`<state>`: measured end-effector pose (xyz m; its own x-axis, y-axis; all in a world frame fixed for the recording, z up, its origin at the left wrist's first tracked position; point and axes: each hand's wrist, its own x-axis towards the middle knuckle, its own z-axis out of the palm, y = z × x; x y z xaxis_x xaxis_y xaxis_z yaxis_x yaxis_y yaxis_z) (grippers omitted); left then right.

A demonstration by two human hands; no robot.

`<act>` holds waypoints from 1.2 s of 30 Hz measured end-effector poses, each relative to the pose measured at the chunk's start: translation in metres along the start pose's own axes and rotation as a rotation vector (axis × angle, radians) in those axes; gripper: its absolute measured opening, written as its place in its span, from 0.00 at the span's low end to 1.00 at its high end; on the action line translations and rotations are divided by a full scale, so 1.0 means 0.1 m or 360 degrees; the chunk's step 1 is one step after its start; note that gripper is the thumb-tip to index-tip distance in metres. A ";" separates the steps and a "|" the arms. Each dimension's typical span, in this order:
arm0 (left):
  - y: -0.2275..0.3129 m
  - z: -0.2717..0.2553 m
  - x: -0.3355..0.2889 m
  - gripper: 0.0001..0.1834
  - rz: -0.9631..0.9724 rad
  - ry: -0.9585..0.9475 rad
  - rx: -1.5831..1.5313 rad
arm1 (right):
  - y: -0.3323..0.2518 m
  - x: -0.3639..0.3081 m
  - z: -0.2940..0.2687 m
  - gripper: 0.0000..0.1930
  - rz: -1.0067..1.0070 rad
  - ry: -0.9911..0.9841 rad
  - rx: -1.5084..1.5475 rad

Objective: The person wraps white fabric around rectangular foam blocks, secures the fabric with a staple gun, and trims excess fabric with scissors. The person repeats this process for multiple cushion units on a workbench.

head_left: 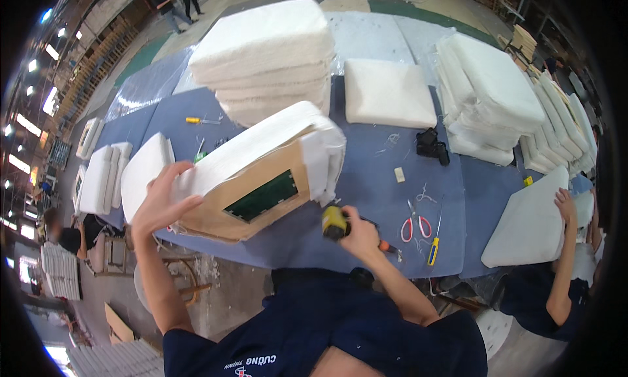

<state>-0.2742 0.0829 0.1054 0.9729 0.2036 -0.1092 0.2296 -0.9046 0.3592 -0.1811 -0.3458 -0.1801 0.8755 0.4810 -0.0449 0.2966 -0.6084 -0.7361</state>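
Note:
A white padded seat cushion (261, 138) stands tilted on its edge on the table. Its underside faces me, showing a tan board (212, 213) with a dark green rectangular panel (263, 195) and white fabric bunched at the right end. My left hand (163, 197) grips the cushion's left end, thumb against the underside and fingers over the edge. In my right hand (361, 234) is a yellow-and-black staple gun (335, 222), close below the cushion's right corner and apart from it. My fingers hide part of its handle.
Stacks of white cushions (261, 50) rise at the back and right (490, 96). On the blue-covered table (386, 174) lie red-handled scissors (415, 226), a yellow-handled screwdriver (434, 249), thread scraps and a black tool (432, 146). A co-worker's hand (566, 205) holds another cushion (528, 223) at right.

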 end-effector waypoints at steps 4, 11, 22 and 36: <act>0.70 0.79 0.37 0.55 0.0467 0.0707 0.0397 | 1.02 -0.29 0.62 0.36 0.0398 0.0199 -0.0085; 1.08 1.38 0.51 0.52 0.0666 0.0657 0.0304 | -0.56 -0.07 -0.13 0.24 0.0391 -0.0199 0.1982; 1.44 1.67 0.05 0.27 0.0761 0.0751 0.0262 | -1.30 0.16 -0.63 0.17 0.0835 -0.0272 0.2690; 1.31 1.71 0.01 0.17 0.1076 0.0747 0.0122 | -1.00 0.07 -0.19 0.27 0.0387 -0.0186 0.3048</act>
<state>-0.2475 -0.0996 -0.0061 0.8139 -0.2739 0.5124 -0.3949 -0.9076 0.1422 -0.1980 -0.2935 -0.0936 0.7775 0.5882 -0.2224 -0.6267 0.6954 -0.3517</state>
